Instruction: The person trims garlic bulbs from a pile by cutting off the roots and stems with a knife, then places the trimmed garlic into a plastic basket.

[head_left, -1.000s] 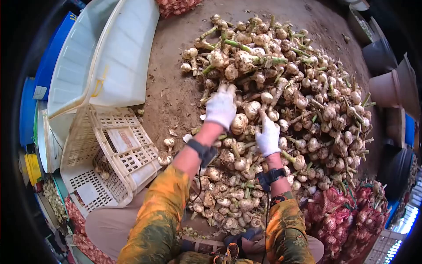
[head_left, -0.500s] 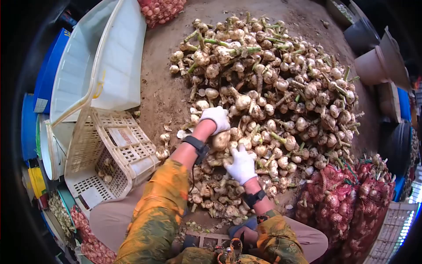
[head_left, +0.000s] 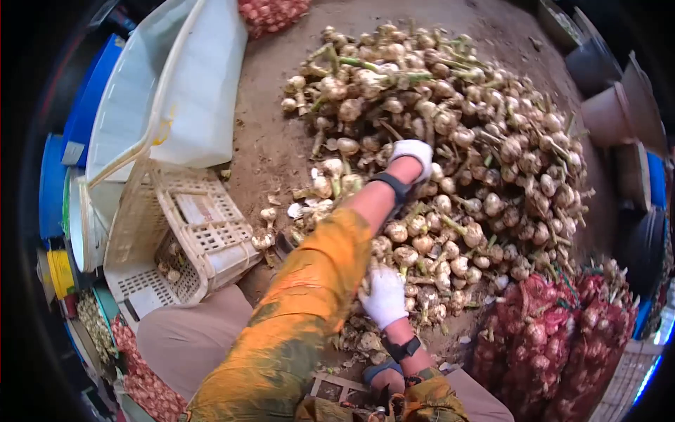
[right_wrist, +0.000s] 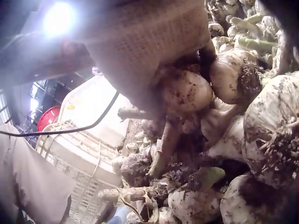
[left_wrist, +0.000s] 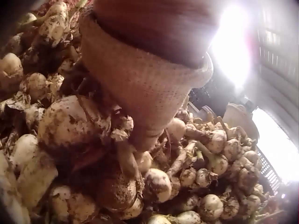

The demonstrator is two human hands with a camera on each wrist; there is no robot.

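Both hands wear white gloves and work at a big heap of soil-stained garlic bulbs [head_left: 492, 204] with stems on the floor. My left hand [head_left: 413, 156] reaches into the middle of the heap, its fingers hidden. In the left wrist view, its glove [left_wrist: 135, 79] points down among bulbs, right by a stem [left_wrist: 127, 161]. My right hand [head_left: 385, 295] is at the near edge of the heap, lower than the left. In the right wrist view, a garlic bulb [right_wrist: 187, 91] lies right against the glove [right_wrist: 149, 46]; I cannot tell whether the fingers close on it.
A tipped plastic crate [head_left: 204, 218] with a few bulbs inside stands at left, below a large white tub [head_left: 204, 91]. Red mesh bags [head_left: 531, 337] of garlic stand at near right. Buckets [head_left: 605, 116] line the far right. Another red net bag [head_left: 274, 15] is at the back.
My left hand has drawn back toward me, then reached forward and right into the heap. The right hand has come back from the heap's middle to its near edge.
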